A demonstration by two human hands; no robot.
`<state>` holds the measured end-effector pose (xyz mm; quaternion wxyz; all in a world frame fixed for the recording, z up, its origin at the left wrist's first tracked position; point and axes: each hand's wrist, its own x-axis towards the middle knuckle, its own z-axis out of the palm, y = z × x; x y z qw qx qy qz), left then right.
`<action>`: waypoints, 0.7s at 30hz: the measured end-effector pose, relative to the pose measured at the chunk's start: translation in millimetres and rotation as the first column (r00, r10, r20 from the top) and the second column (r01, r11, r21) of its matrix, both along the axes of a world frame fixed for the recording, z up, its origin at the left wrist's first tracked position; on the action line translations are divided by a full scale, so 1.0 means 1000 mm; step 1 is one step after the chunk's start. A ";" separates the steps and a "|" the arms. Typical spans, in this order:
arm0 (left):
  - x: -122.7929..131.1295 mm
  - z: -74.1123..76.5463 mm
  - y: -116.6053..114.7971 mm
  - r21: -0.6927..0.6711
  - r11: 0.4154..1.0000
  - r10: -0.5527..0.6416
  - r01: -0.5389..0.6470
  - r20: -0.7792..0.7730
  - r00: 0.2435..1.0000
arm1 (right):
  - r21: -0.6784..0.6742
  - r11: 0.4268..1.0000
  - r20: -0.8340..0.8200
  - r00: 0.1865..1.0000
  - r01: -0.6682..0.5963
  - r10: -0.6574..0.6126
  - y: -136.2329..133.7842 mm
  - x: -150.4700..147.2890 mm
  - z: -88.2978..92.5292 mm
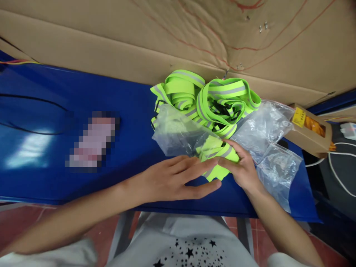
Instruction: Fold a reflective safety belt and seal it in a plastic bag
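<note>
My right hand (244, 170) grips a folded bundle of neon-yellow reflective strap (219, 174) with a grey stripe, thumb in front and fingers behind. Part of the bundle's upper side looks hazy, under the edge of a clear plastic bag (178, 133). My left hand (178, 178) reaches in from the left, its curled fingers at the bag's near edge. Its index finger and thumb stretch apart against the bundle; the other fingertips are hidden. Just beyond lies a heap of the same reflective straps (180, 89), coiled, with black buckles among them.
More clear plastic bags (278, 167) lie right of my right hand. Behind them stands an open cardboard box (314, 129) with orange contents. On the blue table (133, 111) sit a pixelated pinkish object (94, 141) and a black cable (36, 97). A cardboard wall (111, 48) borders the back.
</note>
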<state>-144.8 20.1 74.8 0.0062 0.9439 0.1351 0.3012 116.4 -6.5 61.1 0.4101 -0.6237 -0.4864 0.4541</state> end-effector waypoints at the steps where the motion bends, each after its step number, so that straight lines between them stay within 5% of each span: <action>1: -0.004 0.003 0.003 0.095 0.995 0.040 -0.038 -0.023 0.999 | 0.010 1.000 0.026 1.000 0.002 -0.002 0.000 0.000 0.001; 5: -0.009 0.005 0.016 0.120 0.979 0.189 -0.168 -0.196 0.962 | 0.055 0.996 0.117 0.991 -0.076 0.069 -0.001 -0.003 0.001; 10: -0.004 -0.005 0.022 0.051 0.984 0.178 -0.171 -0.354 0.918 | 0.055 0.958 0.169 0.949 -0.280 0.268 -0.008 -0.009 0.006; 16: 0.002 -0.006 0.017 0.080 0.969 0.249 -0.236 -0.348 0.904 | 0.154 0.962 0.293 0.940 -0.226 0.174 -0.010 -0.016 0.011; 21: 0.007 -0.012 0.018 0.090 0.959 0.282 -0.268 -0.364 0.888 | 0.291 0.866 0.462 0.852 -0.408 0.246 -0.011 -0.022 0.009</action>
